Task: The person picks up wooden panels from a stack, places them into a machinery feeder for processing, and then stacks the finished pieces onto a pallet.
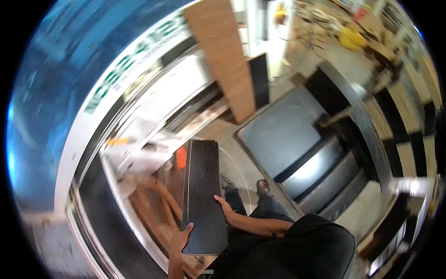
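In front of my body I hold a long black board (204, 186), its narrow end pointing away from me. A thin tan line runs along its left side, perhaps the edge of a second board against it; I cannot tell. My left hand (180, 239) is closed on its near left edge, thumb on top. Farther up the opposite edge, my right hand (226, 209) grips it, thumb on the face. The fingers of both hands are mostly hidden beneath the board.
At left stands a white machine (76, 153) with a blue cover (65, 69). A brown plank (223, 60) leans on it. Dark panels (283, 125) lie on a pallet to the right, beside stacked black-and-tan boards (404, 121). A yellow bag (351, 37) is far right.
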### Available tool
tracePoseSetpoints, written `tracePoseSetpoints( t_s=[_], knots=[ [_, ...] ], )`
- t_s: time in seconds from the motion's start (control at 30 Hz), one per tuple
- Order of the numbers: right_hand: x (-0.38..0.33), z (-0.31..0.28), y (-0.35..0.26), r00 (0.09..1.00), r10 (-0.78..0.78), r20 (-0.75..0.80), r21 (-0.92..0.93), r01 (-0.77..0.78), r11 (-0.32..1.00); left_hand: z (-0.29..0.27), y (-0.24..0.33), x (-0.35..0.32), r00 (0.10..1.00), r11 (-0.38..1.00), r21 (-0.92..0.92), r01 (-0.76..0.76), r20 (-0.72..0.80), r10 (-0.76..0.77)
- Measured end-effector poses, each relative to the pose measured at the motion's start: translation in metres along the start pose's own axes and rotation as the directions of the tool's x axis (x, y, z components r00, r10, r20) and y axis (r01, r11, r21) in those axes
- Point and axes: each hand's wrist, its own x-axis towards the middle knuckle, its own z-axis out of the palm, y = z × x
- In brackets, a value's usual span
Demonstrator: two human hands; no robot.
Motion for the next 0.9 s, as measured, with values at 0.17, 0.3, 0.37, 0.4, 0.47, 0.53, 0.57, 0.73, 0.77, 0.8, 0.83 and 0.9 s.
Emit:
tracePoseSetpoints(
  t_s=[0.17,0.3,0.37,0.4,0.47,0.53,0.57,0.73,0.77,0.8,0.83,0.9],
  knots=[
    [-0.045,0.056,0.051,0.989,0.144,0.033,-0.41,-0.118,0.904,0.019,-0.069,-0.136,0.968,0.89,-0.453,-0.047,-0.241,-0.071],
    [-0.047,0.081,0.084,0.966,0.195,0.171,-0.679,-0.027,0.734,0.092,-0.137,-0.152,0.894,0.698,-0.7,-0.15,-0.398,-0.207],
    [-0.021,0.089,0.108,0.971,0.073,0.226,-0.794,0.14,0.592,0.116,-0.15,-0.144,0.843,0.502,-0.799,-0.332,-0.49,-0.223],
    [-0.017,0.102,0.118,0.971,0.115,0.208,-0.824,0.111,0.556,0.13,-0.157,-0.15,0.797,0.342,-0.819,-0.461,-0.552,-0.245],
    [-0.019,0.133,0.139,0.929,0.299,0.218,-0.846,0.027,0.533,0.152,-0.161,-0.151,0.809,0.321,-0.882,-0.346,-0.454,-0.373],
    [0.003,0.141,0.15,0.943,0.283,0.176,-0.87,0.015,0.492,0.145,-0.16,-0.137,0.796,0.189,-0.899,-0.394,-0.437,-0.42],
    [0.005,0.157,0.159,0.921,0.341,0.19,-0.893,0.018,0.449,0.177,-0.169,-0.113,0.747,0.164,-0.886,-0.434,-0.456,-0.484],
    [0.056,0.201,0.17,0.894,0.401,0.201,-0.974,0.141,0.176,0.139,-0.14,-0.105,0.749,-0.062,-0.886,-0.46,-0.349,-0.563],
    [0.067,0.211,0.168,0.882,0.435,0.183,-0.982,0.181,0.046,0.137,-0.134,-0.099,0.763,-0.139,-0.877,-0.46,-0.311,-0.567],
    [0.077,0.223,0.166,0.868,0.469,0.164,-0.971,0.227,-0.08,0.133,-0.128,-0.091,0.773,-0.211,-0.861,-0.463,-0.276,-0.571],
    [0.078,0.242,0.166,0.858,0.487,0.164,-0.969,0.232,-0.082,0.132,-0.122,-0.087,0.761,-0.211,-0.856,-0.472,-0.276,-0.587],
    [0.079,0.277,0.142,0.746,0.664,-0.059,-0.892,0.259,-0.37,0.13,-0.102,-0.078,0.76,-0.361,-0.771,-0.524,-0.232,-0.607]
  ],
)
